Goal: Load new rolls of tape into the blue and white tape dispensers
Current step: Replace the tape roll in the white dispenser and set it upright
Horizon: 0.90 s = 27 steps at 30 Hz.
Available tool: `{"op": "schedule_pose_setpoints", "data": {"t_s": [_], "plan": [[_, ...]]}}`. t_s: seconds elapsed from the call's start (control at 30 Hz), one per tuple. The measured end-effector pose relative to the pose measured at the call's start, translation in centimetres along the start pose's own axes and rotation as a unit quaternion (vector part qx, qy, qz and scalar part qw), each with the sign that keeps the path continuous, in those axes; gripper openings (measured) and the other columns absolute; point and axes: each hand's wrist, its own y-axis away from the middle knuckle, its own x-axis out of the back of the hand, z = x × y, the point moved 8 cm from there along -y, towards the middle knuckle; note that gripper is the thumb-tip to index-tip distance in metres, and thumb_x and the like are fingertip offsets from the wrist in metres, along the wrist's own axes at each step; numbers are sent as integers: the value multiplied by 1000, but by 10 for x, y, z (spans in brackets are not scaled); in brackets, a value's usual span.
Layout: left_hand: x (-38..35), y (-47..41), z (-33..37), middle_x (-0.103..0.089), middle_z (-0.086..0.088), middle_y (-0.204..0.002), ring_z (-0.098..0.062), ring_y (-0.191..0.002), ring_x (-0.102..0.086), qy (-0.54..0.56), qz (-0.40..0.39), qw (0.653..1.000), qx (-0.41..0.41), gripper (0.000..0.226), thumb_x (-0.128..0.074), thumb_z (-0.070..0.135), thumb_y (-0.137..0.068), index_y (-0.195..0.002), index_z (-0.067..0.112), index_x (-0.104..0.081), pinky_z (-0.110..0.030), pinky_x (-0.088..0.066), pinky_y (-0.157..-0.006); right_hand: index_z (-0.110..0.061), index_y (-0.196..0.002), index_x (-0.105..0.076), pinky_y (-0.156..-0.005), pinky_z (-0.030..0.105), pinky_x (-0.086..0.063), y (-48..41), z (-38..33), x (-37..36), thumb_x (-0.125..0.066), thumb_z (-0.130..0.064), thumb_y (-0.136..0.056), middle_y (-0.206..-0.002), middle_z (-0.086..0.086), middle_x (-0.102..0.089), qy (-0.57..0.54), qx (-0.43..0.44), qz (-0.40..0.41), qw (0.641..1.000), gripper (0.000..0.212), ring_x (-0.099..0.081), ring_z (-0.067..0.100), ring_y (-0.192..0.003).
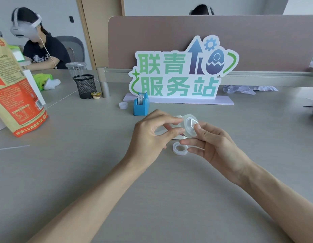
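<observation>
Both grips close on a clear roll point(189, 126) held just above the table point(99, 172). The left hand point(150, 133) pinches its left edge between thumb and fingertips, while the right hand point(215, 146) presses a thumb on the hub, apparently seating the core before loading. A white sliver directly beneath may be the white dispenser point(178, 137), but it is mostly hidden. A spare ring point(180, 149) lies on the table just near of the roll. Farther off, to the left, the blue dispenser point(141, 106) stands already carrying tape, before a sign point(178, 72).
</observation>
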Motion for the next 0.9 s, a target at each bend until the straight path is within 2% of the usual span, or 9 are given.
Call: {"op": "schedule_pose_setpoints", "data": {"t_s": [0.1,0.17,0.3,0.4,0.5,0.63,0.73,0.83,0.9], "plan": [[1,-2,-7,-66,0,-84,-5,-77,-62,31,-4,998,47,12,-74,10,-81,-81,22,-75,-34,-53,-42,-22,-125,-58,-87,37,-53,1,-2,3,-59,-37,-84,-93,19,-75,49,31,30,998,44,-73,24,-97],[-1,-1,-16,-66,-1,-83,-5,-78,-61,57,-9,994,94,10,-69,10,-85,-81,19,-72,-31,-53,-42,-27,-126,-56,-87,39,-54,4,-8,1,-58,-38,-84,-84,22,-75,74,69,43,994,43,-73,24,-96],[-6,2,-28,-62,-1,-83,2,-79,-60,94,-12,981,171,8,-59,16,-94,-93,10,-64,-29,-55,-44,-22,-121,-61,-71,22,-54,6,-16,-4,-71,-23,-79,-80,9,-76,166,134,58,975,43,-73,16,-80],[-6,3,-34,-63,-1,-84,3,-77,-61,113,-6,972,206,13,-57,17,-95,-98,6,-62,-28,-53,-42,-29,-106,-66,-68,18,-51,8,-19,1,-75,-14,-82,-72,-6,-73,312,189,116,924,29,-70,8,-74],[-3,3,-39,-65,-1,-87,1,-75,-62,97,3,969,228,15,-58,17,-94,-100,5,-64,-27,-51,-40,-35,-95,-67,-61,18,-46,12,-27,3,-68,-30,-88,-72,-7,-65,407,246,173,862,9,-62,10,-71],[4,-3,-41,-65,2,-83,1,-65,-58,64,39,971,228,9,-60,16,-91,-94,9,-65,-21,-42,-36,-15,-92,-67,-66,10,-44,6,-35,1,-65,-30,-89,-92,-6,-59,449,323,205,808,16,-56,8,-82],[17,-13,-43,-60,6,-69,0,-44,-48,42,79,971,223,8,-64,17,-88,-90,10,-67,-19,-33,-34,-9,-100,-62,-72,12,-46,-9,-29,6,-60,-21,-94,-101,-7,-59,437,335,201,810,14,-54,-5,-92],[25,-25,-52,-67,1,-83,-6,-56,-48,36,104,969,222,6,-66,21,-86,-80,20,-66,-18,-33,-37,-14,-101,-62,-72,9,-44,-23,-26,17,-60,-19,-94,-95,-14,-60,414,325,227,820,8,-53,-15,-90],[26,-30,-59,-70,2,-87,-7,-62,-51,32,125,968,215,8,-67,24,-84,-76,25,-65,-21,-38,-44,-14,-99,-64,-68,7,-43,-32,-26,22,-61,-17,-94,-92,-13,-62,407,325,240,819,7,-55,-12,-85]]}}
